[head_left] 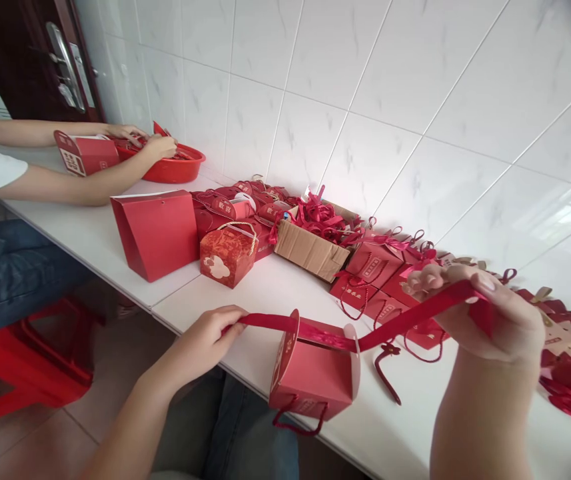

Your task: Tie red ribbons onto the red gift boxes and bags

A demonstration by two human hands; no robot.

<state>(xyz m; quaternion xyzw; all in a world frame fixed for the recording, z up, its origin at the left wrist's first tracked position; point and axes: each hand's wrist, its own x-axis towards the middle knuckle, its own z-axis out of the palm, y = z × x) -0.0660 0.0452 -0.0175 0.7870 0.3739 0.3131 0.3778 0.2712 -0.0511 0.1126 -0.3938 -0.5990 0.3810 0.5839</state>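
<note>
A dark red ribbon [415, 319] runs through the top of a small red gift box [310, 377] near the table's front edge. My left hand [215, 333] pinches one end of it to the left of the box. At the right, my raised right hand [480, 313] grips the other, longer stretch, which slopes up from the box. The box has rounded side panels and a red cord handle [301, 420] hanging at its front. Just right of the box, a short red cord with a knot [389, 373] lies on the white table [365, 433].
A cardboard box [312, 252] holds tangled red ribbons. Several red gift boxes [372, 263] line the wall to its right. Left stand a patterned box [229, 257] and a larger red box [158, 233]. Another person's hands [160, 147] reach into a red basin [178, 170].
</note>
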